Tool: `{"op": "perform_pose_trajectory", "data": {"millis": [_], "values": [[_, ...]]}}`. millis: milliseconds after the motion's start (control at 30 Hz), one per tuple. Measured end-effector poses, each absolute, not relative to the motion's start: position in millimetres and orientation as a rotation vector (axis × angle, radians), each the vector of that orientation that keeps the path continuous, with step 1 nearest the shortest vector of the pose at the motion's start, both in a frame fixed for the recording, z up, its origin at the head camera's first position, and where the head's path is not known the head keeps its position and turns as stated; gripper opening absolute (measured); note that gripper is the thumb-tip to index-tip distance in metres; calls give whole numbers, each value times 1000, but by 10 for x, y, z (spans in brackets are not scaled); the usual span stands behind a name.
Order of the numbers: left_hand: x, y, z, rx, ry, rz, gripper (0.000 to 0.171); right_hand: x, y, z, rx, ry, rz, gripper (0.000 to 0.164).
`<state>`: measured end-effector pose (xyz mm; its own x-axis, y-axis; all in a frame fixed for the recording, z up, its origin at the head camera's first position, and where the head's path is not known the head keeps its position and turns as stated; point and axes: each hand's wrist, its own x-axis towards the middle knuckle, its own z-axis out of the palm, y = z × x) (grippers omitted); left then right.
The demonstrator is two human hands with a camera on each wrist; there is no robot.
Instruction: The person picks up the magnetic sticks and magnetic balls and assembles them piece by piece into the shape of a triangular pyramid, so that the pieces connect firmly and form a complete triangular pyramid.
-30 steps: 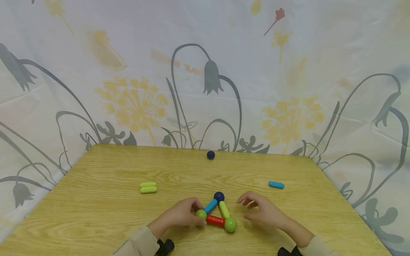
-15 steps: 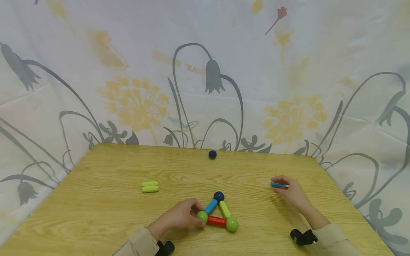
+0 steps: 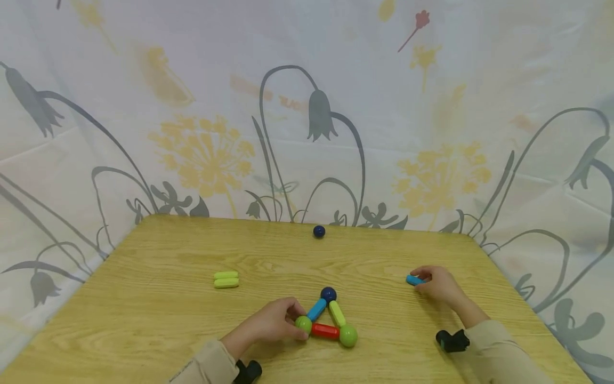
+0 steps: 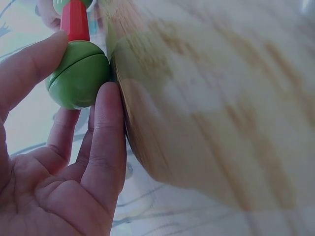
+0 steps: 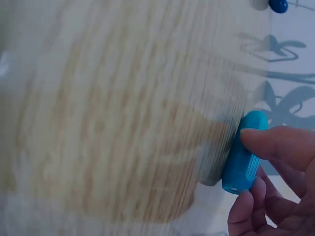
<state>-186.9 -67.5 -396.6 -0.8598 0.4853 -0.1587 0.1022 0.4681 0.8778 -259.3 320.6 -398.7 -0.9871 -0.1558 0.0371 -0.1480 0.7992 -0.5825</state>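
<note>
A flat triangle of magnetic rods and balls lies on the table in front of me. Its left corner is a green ball [image 3: 304, 324], which my left hand [image 3: 277, 321] grips between thumb and fingers, as the left wrist view confirms. A red rod [image 3: 325, 330] runs to the right green ball [image 3: 348, 335]. From there a lime rod [image 3: 337, 313] leads to a dark blue ball [image 3: 328, 294], and a blue rod [image 3: 316, 310] closes the third side. Farther right, my right hand [image 3: 438, 286] pinches a loose blue magnetic rod [image 5: 241, 162] between thumb and fingers.
Two lime rods [image 3: 226, 279] lie side by side at the left of the wooden table [image 3: 158, 298]. Another dark blue ball [image 3: 318, 231] sits near the far edge. Behind the table hangs a flower-patterned cloth [image 3: 288, 133].
My right hand has moved right and away from the triangle, and now pinches the loose blue rod, whose angle has turned slightly. The left hand keeps its grip on the green ball.
</note>
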Motion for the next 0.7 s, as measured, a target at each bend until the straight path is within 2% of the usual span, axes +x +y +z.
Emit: {"op": "perform_pose_trajectory", "data": {"millis": [167, 433, 700], "values": [[-1868, -675, -3978, 498, 2331, 1359, 31, -2541, 3127, -3992, -252, 2930, -951, 30], [-1880, -690, -3998, 504, 2327, 1365, 31, -2343, 2887, -4029, -369, 2827, -1153, 36], [-1876, -682, -3981, 505, 2333, 1345, 30, -2170, 2639, -4037, -522, 2729, -1299, 34]]}}
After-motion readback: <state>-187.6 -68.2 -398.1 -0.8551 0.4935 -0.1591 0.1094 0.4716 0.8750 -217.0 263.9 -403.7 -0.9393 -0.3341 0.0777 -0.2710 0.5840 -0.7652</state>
